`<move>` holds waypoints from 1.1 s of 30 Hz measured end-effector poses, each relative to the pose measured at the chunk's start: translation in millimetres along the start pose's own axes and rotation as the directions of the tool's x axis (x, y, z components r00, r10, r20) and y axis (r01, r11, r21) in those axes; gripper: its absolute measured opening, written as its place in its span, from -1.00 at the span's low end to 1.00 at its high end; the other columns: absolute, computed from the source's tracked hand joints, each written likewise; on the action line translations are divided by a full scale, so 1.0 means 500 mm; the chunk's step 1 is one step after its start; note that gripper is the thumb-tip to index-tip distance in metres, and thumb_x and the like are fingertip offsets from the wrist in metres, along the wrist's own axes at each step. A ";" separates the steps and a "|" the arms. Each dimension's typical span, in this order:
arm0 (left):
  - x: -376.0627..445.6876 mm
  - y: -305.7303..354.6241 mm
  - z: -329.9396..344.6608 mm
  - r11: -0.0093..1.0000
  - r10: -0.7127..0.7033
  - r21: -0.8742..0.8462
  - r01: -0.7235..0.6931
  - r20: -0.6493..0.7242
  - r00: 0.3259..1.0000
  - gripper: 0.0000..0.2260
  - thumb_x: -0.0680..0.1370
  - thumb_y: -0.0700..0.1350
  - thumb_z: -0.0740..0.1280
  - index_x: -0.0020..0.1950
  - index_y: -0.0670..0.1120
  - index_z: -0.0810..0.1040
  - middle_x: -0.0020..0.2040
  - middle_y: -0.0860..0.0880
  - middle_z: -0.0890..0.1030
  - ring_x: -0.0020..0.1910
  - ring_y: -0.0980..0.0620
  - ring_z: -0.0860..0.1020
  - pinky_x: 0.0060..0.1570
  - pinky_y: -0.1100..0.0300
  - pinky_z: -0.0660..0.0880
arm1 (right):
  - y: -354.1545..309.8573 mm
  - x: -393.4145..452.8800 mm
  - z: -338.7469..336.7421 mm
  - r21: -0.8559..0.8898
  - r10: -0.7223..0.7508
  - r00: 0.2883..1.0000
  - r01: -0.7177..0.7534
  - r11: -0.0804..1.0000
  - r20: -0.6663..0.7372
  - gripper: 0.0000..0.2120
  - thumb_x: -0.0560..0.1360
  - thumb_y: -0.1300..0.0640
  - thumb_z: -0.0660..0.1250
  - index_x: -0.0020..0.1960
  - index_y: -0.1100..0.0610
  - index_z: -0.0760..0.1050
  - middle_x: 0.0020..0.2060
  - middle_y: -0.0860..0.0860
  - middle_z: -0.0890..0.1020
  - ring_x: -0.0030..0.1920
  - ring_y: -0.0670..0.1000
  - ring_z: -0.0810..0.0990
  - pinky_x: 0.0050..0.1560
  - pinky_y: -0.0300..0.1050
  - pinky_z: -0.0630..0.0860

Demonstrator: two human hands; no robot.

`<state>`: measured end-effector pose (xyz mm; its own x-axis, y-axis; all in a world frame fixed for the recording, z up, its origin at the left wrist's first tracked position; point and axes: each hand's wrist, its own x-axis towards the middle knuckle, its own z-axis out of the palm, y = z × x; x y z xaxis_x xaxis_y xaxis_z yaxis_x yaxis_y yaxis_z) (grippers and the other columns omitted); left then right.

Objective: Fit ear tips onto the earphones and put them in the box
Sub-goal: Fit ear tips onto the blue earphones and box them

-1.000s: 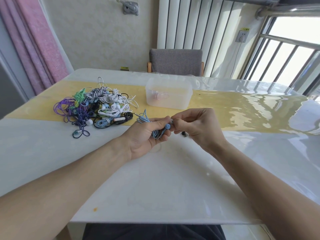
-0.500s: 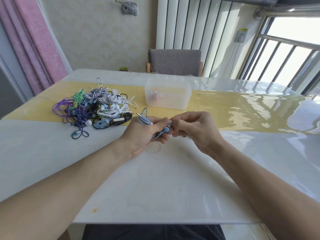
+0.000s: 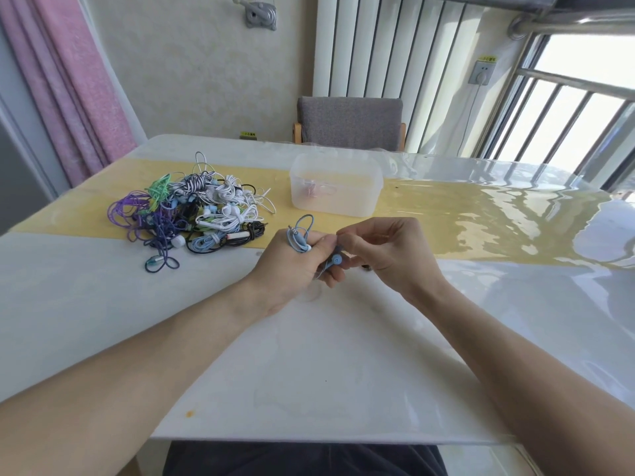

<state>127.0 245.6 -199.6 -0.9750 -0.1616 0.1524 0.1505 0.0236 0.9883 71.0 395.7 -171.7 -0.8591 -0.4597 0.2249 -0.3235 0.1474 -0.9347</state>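
A pink curtain (image 3: pixel 68 80) hung at the far left of the room, beside a pale worktop (image 3: pixel 309 355) crossed by a yellow band. On that band, left of centre, lay a tangled heap of earphones (image 3: pixel 192 214) in purple, green, white, black and blue, one dark loop trailing onto the white surface nearest the seated person. Just right of the heap, the person's left hand (image 3: pixel 292 269) had its grip closed around a coiled light-blue earphone (image 3: pixel 335 260), the cable loops and the plug standing up above the knuckles and one round blue earbud showing between thumb and fingers. The right hand (image 3: pixel 385 255) met it fingertip to fingertip, its grip narrow, pinching at the earbud; whether an ear tip sat between those fingers could not be told. Behind both hands, on the yellow band and well apart from them, stood the translucent box (image 3: pixel 335 190), lidless, with a faint pink cable visible through its wall. A grey chair (image 3: pixel 350 120) stood at the worktop's far edge, and barred windows (image 3: pixel 567 111) filled the right.
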 end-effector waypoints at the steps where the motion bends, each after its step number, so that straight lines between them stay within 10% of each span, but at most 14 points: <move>1: 0.000 -0.001 0.003 1.000 -0.008 -0.030 0.007 -0.012 1.000 -0.75 0.65 -0.22 0.22 -0.10 -0.31 0.61 -0.24 -0.23 0.60 -0.38 -0.06 0.57 -0.36 0.18 0.51 | 0.000 0.000 0.000 -0.004 -0.001 1.000 0.001 1.000 -0.002 -0.91 0.49 0.32 0.41 -0.14 0.28 0.70 -0.31 0.18 0.71 -0.33 -0.01 0.65 -0.37 -0.40 0.44; 14: -0.001 -0.005 0.006 0.994 0.037 -0.105 -0.033 0.032 0.999 -0.79 0.64 -0.27 0.21 -0.05 -0.30 0.62 -0.20 -0.17 0.58 -0.22 -0.08 0.58 -0.18 0.19 0.56 | 0.003 0.002 -0.007 -0.213 -0.078 0.997 0.075 0.974 -0.005 -0.87 0.48 0.22 0.39 -0.17 0.09 0.70 -0.31 -0.04 0.73 -0.25 -0.10 0.69 -0.24 -0.20 0.57; 33: -0.006 0.009 0.001 0.991 -0.043 -0.118 0.056 0.110 0.993 -0.84 0.63 -0.33 0.20 -0.03 -0.30 0.57 -0.24 -0.05 0.57 -0.32 0.08 0.51 -0.31 0.29 0.39 | 0.001 -0.001 -0.009 -0.137 -0.153 0.987 0.157 0.978 0.040 -0.92 0.54 0.25 0.44 -0.12 0.21 0.69 -0.37 0.03 0.69 -0.30 -0.15 0.68 -0.29 -0.44 0.44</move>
<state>130.5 246.7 -195.6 -0.9927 -0.0531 0.1086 0.1135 -0.1017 0.9883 69.2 400.1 -171.1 -0.7828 -0.5117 0.3542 -0.5058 0.1914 -0.8412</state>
